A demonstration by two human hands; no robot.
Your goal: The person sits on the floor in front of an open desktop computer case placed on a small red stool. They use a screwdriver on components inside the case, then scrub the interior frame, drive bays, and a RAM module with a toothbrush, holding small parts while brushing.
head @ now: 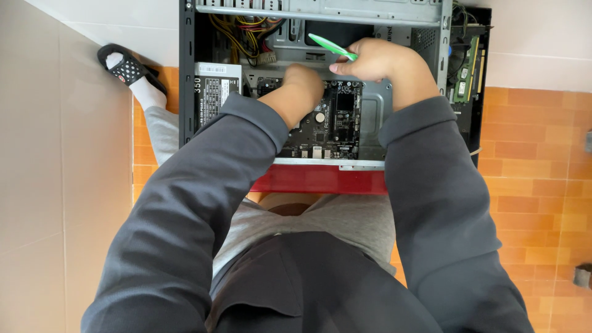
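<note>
My right hand [377, 60] is closed around a green-handled tool [332, 47]; its tip is hidden behind my fingers. My left hand [302, 83] rests curled on the motherboard [336, 126] inside the open computer case [185, 74], though I cannot tell whether it grips anything. My sleeves cover the board's lower corners.

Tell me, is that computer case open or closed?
Open: the computer case has no side panel on, so its motherboard and cables show.
</note>
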